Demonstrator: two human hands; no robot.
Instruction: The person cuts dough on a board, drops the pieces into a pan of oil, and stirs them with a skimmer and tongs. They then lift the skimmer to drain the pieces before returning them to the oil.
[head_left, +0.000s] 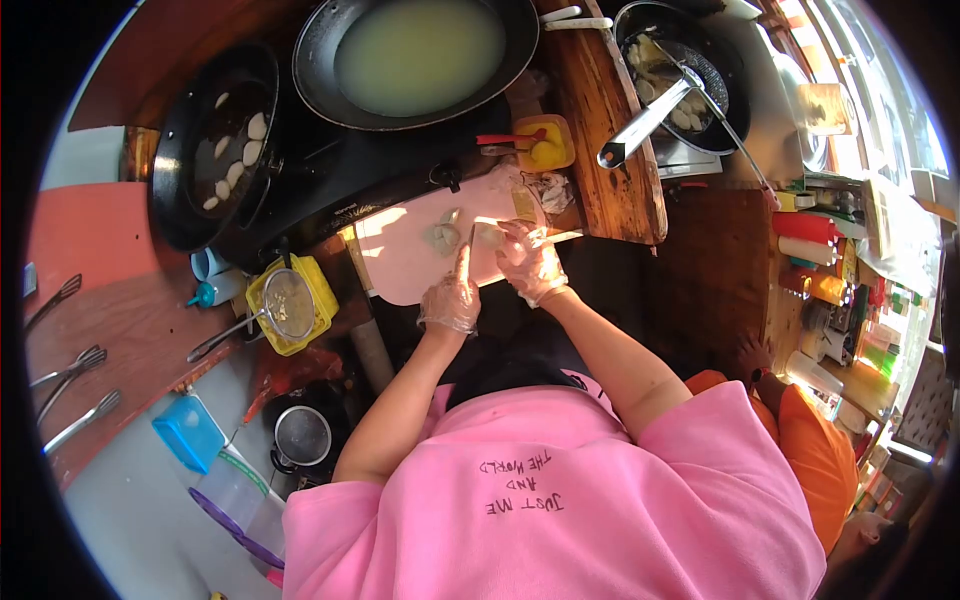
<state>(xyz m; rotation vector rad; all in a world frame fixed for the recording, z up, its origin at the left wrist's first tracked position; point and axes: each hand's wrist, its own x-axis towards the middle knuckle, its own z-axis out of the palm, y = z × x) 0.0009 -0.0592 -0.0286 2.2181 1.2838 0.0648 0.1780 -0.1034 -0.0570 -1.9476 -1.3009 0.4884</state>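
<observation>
Both hands wear clear plastic gloves over a pink cutting board (400, 265). My left hand (452, 300) is at the board's near edge, its index finger stretched forward beside a thin upright edge, perhaps a blade. Just beyond that fingertip, a small whitish translucent piece (445, 236) lies on the board. To the right, my right hand (532, 264) has its fingers bent together around something small and pale that I cannot make out; the fingers hide most of it.
Beyond the board stands a large pan of cloudy liquid (420, 55). A pan with white pieces (215, 150) is at left, another pan with a ladle (690, 100) at right. A strainer (288, 305) rests on a yellow basket. A person in orange (815, 460) is at the lower right.
</observation>
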